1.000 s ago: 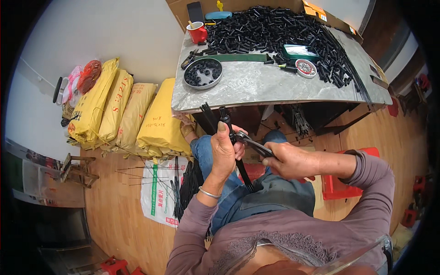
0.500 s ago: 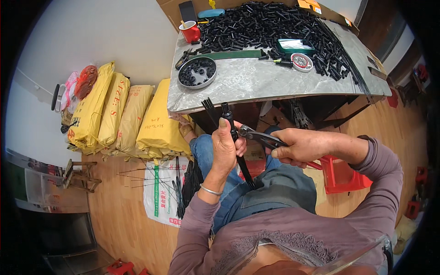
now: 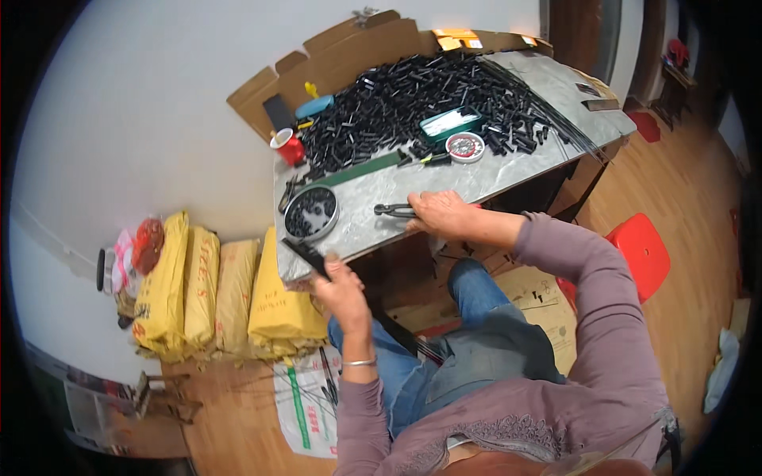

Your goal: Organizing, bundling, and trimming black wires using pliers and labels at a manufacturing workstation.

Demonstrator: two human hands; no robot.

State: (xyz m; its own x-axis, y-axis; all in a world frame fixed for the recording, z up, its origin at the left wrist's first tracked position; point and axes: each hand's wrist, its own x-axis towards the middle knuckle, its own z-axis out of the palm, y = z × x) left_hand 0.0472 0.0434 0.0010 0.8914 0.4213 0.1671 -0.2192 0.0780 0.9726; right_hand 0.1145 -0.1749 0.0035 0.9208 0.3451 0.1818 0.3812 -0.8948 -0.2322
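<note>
My left hand [image 3: 341,295] is wrapped round a bundle of thin black rods [image 3: 304,255], its upper end leaning over the table's front left edge. Part of the bundle's lower length runs down across my lap. Whether a black tube is still gripped with it is hidden. In my right hand [image 3: 444,214] is a pair of dark pincers [image 3: 394,210], held above the table front, jaws pointing left. A round tin [image 3: 336,208] of small black rings stands just beyond the bundle's end.
A large heap of black tubes [image 3: 413,103] covers the grey table [image 3: 373,190]. Around it are a red mug [image 3: 292,152], a green tray [image 3: 476,123], a small round dish [image 3: 465,147] and long rods [image 3: 548,111]. Yellow sacks [image 3: 278,301] stand left; a red stool [image 3: 641,254] is right.
Both hands have moved up toward the table, the left also leftward. The pincers have come away from the black tube beside the rods. The view has shifted and turned.
</note>
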